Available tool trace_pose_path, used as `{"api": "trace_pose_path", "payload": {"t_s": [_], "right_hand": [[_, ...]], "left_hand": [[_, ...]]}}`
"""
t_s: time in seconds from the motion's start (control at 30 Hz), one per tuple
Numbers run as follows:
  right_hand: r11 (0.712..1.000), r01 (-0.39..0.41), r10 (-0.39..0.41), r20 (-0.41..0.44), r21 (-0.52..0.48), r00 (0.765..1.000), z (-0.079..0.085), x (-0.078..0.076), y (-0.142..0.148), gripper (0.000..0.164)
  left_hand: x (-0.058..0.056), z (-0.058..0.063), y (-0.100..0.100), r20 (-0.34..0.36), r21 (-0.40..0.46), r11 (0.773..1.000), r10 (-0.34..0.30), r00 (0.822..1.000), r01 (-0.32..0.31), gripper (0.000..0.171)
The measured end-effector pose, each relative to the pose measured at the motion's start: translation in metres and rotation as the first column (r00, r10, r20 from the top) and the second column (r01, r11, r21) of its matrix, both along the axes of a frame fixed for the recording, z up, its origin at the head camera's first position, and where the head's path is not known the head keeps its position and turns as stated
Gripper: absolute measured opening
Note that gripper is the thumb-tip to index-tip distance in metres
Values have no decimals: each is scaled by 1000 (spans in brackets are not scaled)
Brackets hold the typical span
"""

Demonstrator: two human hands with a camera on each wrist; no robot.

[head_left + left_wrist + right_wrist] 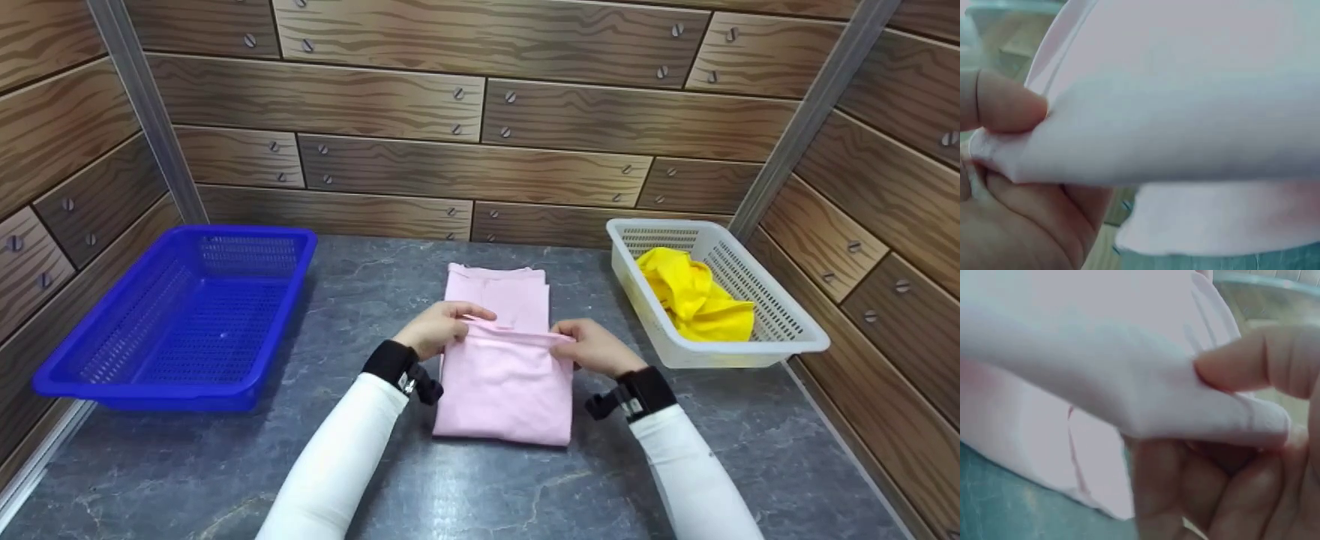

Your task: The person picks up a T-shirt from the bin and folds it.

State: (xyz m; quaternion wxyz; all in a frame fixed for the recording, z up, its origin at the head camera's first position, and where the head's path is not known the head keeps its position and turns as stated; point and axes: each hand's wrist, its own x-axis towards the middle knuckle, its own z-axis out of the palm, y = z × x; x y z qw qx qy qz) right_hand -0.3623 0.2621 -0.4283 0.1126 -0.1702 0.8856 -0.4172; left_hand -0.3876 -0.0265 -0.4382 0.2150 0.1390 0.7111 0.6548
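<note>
A pink folded cloth (502,390) lies lengthwise in the middle of the table, its near part doubled over and its far part (499,292) reaching toward the back wall. At the left end of the raised fold, my left hand (435,328) pinches the edge between thumb and fingers. My right hand (596,347) grips the right end of the same fold. Both wrist views show the rolled edge close up, with the left thumb (1013,104) and the right thumb (1258,360) pressing on top and fingers underneath.
To the left stands a blue plastic basket (281,330) with nothing in it. A white basket (750,352) at the right holds a crumpled yellow cloth (694,300). Wood-patterned walls (480,169) enclose the grey marbled table (360,300) at the back and sides.
</note>
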Motion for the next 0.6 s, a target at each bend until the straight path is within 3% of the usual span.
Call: {"api": "trace_pose_path", "payload": {"t_s": [0.07, 0.17, 0.3, 0.37, 0.47, 0.6], "right_hand": [[997, 74, -74, 15, -34, 997, -8, -11, -3, 19], [986, 162, -163, -5, -46, 987, -25, -25, -7, 19], [965, 261, -261, -23, 14, 965, -49, -35, -11, 22], [952, 304, -304, -17, 41, 953, -58, -36, -13, 22], [933, 357, -357, -3, 33, 934, -62, -35, -13, 24], [919, 394, -393, 56, -7, 918, -61, -31, -14, 29]], "left_hand": [[-11, -7, 4, 20, 7, 998, 61, 998, -61, 57], [-23, -23, 9, -6, -26, 988, 154, 988, -154, 57], [-30, -45, 12, -71, -108, 956, 265, 962, -272, 51], [-31, -53, 12, -81, -131, 945, 292, 953, -300, 49], [-29, -57, 10, -96, -143, 937, 308, 946, -320, 49], [-26, -53, 7, -175, -197, 914, 322, 930, -353, 46]]}}
